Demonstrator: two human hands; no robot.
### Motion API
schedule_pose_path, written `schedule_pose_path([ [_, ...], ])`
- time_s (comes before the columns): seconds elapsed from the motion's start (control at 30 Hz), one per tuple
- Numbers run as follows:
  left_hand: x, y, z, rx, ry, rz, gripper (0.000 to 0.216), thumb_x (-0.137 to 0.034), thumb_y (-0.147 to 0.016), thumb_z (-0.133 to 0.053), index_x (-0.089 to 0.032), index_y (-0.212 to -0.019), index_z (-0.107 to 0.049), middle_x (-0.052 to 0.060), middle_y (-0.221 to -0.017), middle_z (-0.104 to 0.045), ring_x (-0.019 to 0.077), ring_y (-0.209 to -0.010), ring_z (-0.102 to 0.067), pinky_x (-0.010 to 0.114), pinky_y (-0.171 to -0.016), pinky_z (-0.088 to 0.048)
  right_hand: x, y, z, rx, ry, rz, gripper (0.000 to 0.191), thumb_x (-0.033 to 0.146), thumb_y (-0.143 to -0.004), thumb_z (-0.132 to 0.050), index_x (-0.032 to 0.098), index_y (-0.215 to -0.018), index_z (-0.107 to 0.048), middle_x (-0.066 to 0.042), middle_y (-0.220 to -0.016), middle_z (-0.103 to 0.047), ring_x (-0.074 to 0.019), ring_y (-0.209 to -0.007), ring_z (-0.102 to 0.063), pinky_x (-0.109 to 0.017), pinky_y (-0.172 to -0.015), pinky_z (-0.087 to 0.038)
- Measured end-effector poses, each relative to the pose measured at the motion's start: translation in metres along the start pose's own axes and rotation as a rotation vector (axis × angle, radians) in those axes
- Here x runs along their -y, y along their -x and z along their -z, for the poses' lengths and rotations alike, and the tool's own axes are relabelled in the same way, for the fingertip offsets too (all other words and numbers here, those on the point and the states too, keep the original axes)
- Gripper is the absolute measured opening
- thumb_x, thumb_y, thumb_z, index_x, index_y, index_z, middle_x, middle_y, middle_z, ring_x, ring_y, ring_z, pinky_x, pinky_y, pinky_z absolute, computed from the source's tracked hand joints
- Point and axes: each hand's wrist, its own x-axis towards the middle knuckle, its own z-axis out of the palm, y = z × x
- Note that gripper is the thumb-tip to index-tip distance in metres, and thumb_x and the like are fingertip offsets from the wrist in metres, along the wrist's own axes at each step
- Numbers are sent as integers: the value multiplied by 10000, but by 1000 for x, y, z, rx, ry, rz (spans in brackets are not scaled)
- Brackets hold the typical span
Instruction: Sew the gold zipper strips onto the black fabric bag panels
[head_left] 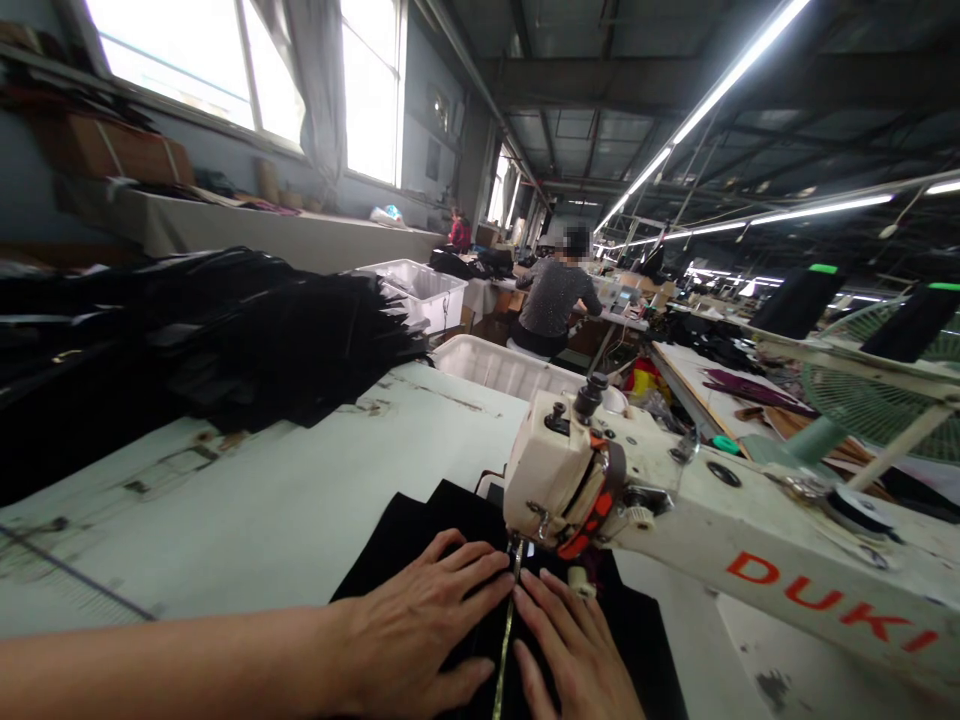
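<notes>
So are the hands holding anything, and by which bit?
Neither hand seems to grip anything: the left hand and right hand lie over the black cloth, either side of the shiny strip.

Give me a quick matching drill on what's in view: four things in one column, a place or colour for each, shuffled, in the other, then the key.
Things:
1. Left hand
2. Sewing machine
3. Right hand
4. Thread cones

Places or colours:
A. Dark, with green tops
B. On black cloth, right of the shiny strip
C. On black cloth, left of the shiny strip
D. Off-white, with red letters

Pairs: 1-C, 2-D, 3-B, 4-A
</notes>
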Motion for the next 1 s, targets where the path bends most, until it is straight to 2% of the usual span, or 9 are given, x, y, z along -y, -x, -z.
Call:
schedule_pose_path([
  [0.2,7,0,-7,-63,-9,-12,601,-323,-854,-618,-172,-1411,-450,144,-1421,-503,311,-1303,-466,526,-1136,-284,-3,-11,3,68,54,97,325,204,-931,-379,158,-1085,-662,-12,-1118,-716,-198,-944,-721,-364,-701,-630],
  [0.43,10,0,-5,-86,29,-49,594,-324,-862,-623,-179,-1410,-447,145,-1406,-516,312,-1287,-483,515,-1129,-291,-6,-8,0,66,78,129,329,226,-923,-382,151,-1078,-662,-24,-1108,-716,-191,-927,-726,-327,-679,-629],
  [0.63,12,-1,-8,-120,18,-61,585,-339,-864,-622,-185,-1402,-455,137,-1387,-531,317,-1267,-496,517,-1122,-299,-11,2,-8,104,79,180,345,266,-901,-456,143,-1176,-624,-29,-1198,-680,-210,-1004,-703,-342,-719,-621],
  [0.83,19,-3,-12,-134,-35,-98,574,-368,-879,-607,-164,-1395,-463,146,-1375,-529,298,-1279,-483,483,-1126,-301,-7,1,0,150,43,142,367,252,-911,-463,139,-1226,-612,-39,-1247,-658,-222,-1075,-673,-353,-778,-614],
  [1.0,14,-4,-14,-78,-89,-56,570,-367,-921,-573,-117,-1419,-454,182,-1458,-465,316,-1363,-407,497,-1148,-281,6,-2,11,307,-27,-51,387,230,-933,-494,163,-1306,-570,-51,-1334,-605,-267,-1207,-586,-497,-961,-543],
])
